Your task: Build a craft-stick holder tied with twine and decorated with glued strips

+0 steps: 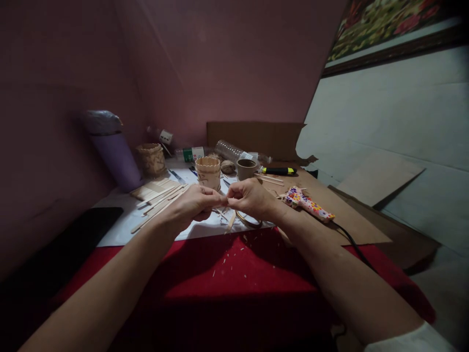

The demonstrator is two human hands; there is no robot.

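The left grip [202, 201] and the right grip [249, 196] are each pinched together, fingertips meeting; anything between them is too small to make out. Below them, wood scraps [230, 222] lie on white paper [117, 235]. Just beyond stands a scalloped cup [208, 170], with a round pot [246, 168] to its right. Wooden sticks [157, 204] are spread to the left; a flowered glue gun [309, 205] rests on cardboard [351, 232] at right. Red cloth [183, 274] covers the surface's near edge.
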